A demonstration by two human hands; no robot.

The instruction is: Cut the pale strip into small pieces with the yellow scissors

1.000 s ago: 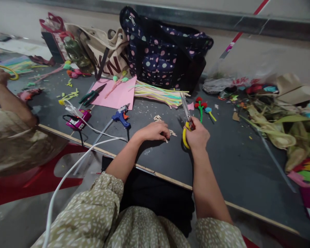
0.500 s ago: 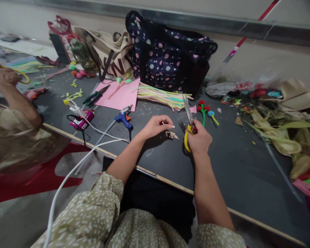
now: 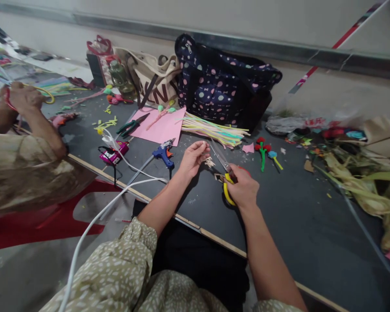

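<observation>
My right hand grips a pair of scissors with yellow and red handles, blades pointing up and left toward my other hand. The fingertips of my left hand are pinched together just left of the blades; what they hold, if anything, is too small to make out. Below the fingers and scissors lie small pale cut pieces. Behind my hands is a bundle of yellow, pink and mint fuzzy stems. A red flower with a green stem and a blue flower lie to the right.
A blue glue gun, a pink paper sheet, dark-handled pliers and a magenta power strip lie left. Bags, including a dotted navy bag, line the wall. Dried husks pile right. A co-worker's hands are far left.
My left hand has drawn back and up, its fingers raised. The scissors have swung left, their blades now slanting toward that hand. The view has shifted slightly.
</observation>
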